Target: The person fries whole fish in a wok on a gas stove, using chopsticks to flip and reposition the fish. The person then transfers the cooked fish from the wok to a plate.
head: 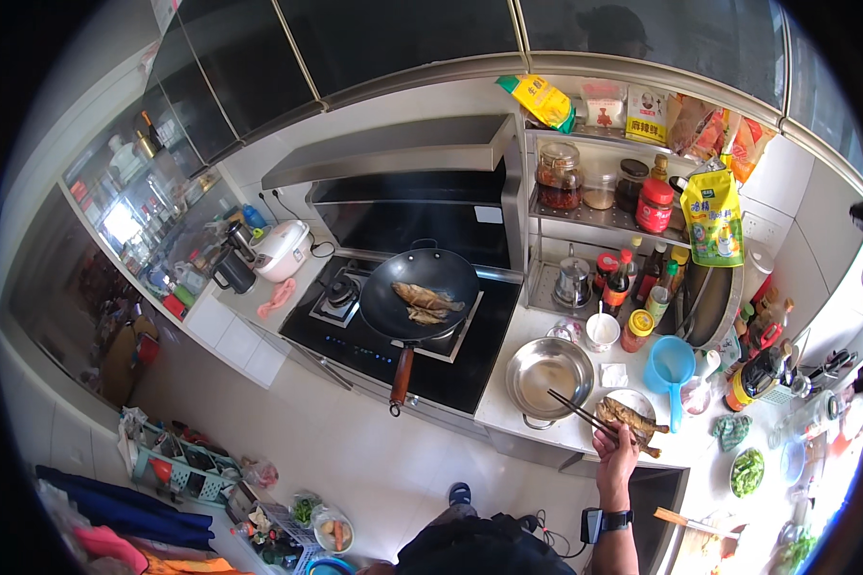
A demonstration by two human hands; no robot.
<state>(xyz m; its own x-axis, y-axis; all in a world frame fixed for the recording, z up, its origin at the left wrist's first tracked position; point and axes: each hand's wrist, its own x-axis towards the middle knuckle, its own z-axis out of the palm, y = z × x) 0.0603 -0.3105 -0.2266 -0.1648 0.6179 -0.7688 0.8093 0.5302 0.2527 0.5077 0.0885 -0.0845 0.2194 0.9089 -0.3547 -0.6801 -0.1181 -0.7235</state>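
My right hand point(617, 451) is closed on a pair of dark chopsticks point(573, 408) over the counter at the lower right. Their tips point left, over a stainless steel pot point(548, 376) with two handles. Beside and partly behind the hand, browned fish point(629, 415) lie on a white plate point(649, 402); whether the hand touches the plate is hidden. More browned fish point(422, 297) lie in a black wok point(384, 284) on the gas stove, its wooden handle point(402, 376) towards me. My left hand is out of view.
A blue ladle point(670, 361), a white cup point(603, 332) and seasoning bottles point(617, 284) stand around the pot and plate. Farther right are a bowl of cut greens point(747, 473) and a knife with a wooden handle point(672, 517). A rice cooker point(282, 249) stands left of the stove.
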